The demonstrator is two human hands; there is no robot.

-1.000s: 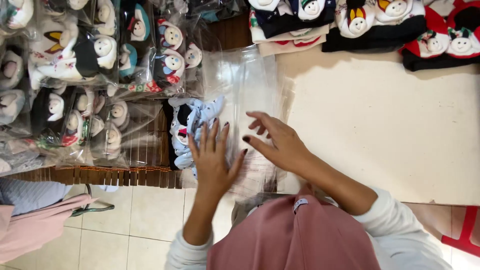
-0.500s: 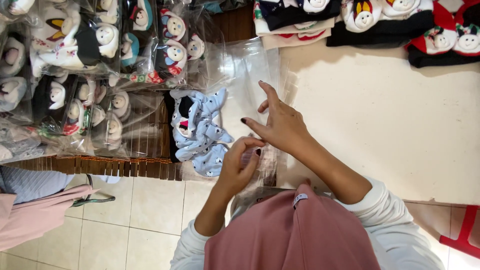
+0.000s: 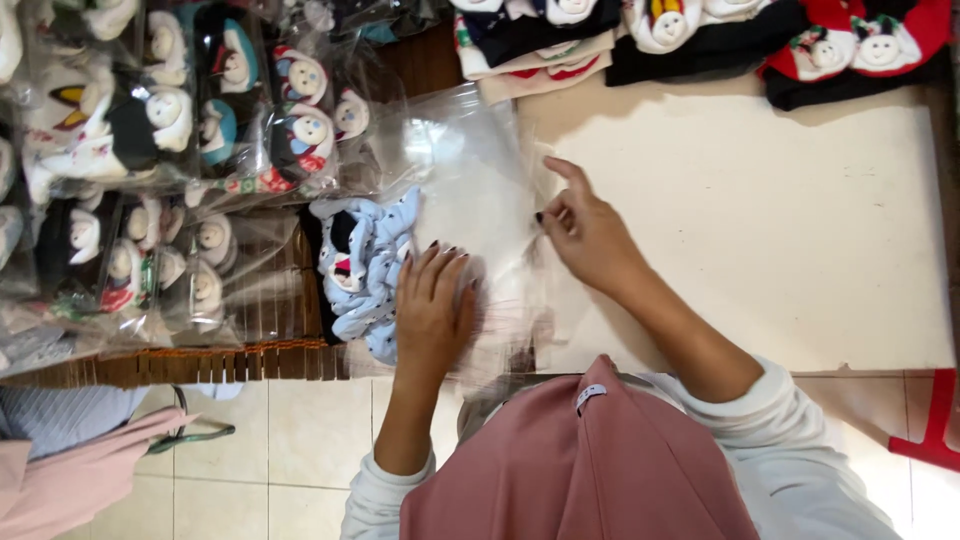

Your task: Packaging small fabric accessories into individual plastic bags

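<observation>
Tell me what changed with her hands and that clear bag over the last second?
The left hand went from curled at the bag's near edge to lying flat, pressing the clear plastic bag beside the light blue socks. The right hand slid toward the bag's right edge, pinching it with its fingertips. The packed sock bags and the beige table stayed put.

We see even, soft indoor light, fairly bright. Glare streaks the clear plastic bag (image 3: 470, 190) and the wrapped toys (image 3: 150, 150) far left. Shadows are faint. The left hand (image 3: 432, 310) blurs slightly; edges look mildly soft.
</observation>
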